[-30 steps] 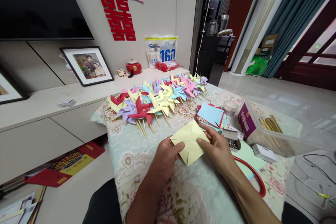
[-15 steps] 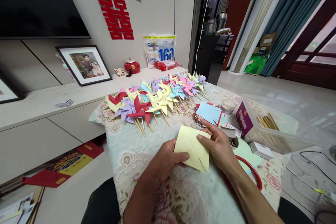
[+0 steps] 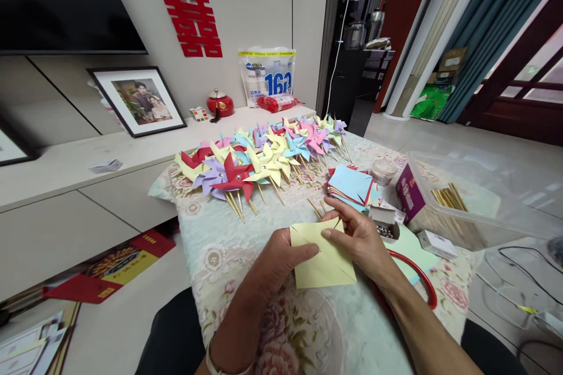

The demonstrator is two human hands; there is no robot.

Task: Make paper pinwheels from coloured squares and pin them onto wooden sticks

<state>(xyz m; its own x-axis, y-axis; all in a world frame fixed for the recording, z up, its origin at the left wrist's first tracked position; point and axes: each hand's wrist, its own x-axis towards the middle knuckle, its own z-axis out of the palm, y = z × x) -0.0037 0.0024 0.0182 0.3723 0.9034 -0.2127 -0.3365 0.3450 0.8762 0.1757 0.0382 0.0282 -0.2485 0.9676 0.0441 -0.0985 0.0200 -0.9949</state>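
A square of pale yellow paper (image 3: 324, 266) is held between both hands above the table. Slits run in from its corners, and a small dark dot marks its middle. My left hand (image 3: 288, 258) grips the left edge, thumb lying on top and fingers hidden beneath. On the upper right edge, my right hand (image 3: 356, 240) pinches the sheet between thumb and fingers. Just beyond the right hand sits a stack of coloured paper squares (image 3: 350, 183), light blue on top. Beside that hand is a small open box of metal fasteners (image 3: 385, 231).
Many paper pinwheels on sticks (image 3: 237, 176) cover the table's far left. To the right stands a clear plastic bin (image 3: 444, 220) holding sticks. A red-handled tool (image 3: 424, 281) rests near my right forearm, by a small white box (image 3: 438, 244). Behind is a low cabinet (image 3: 61, 173).
Both hands have turned the yellow paper, so its edges now lie squarer to me. My right hand has shifted slightly left. The view has tilted a little.
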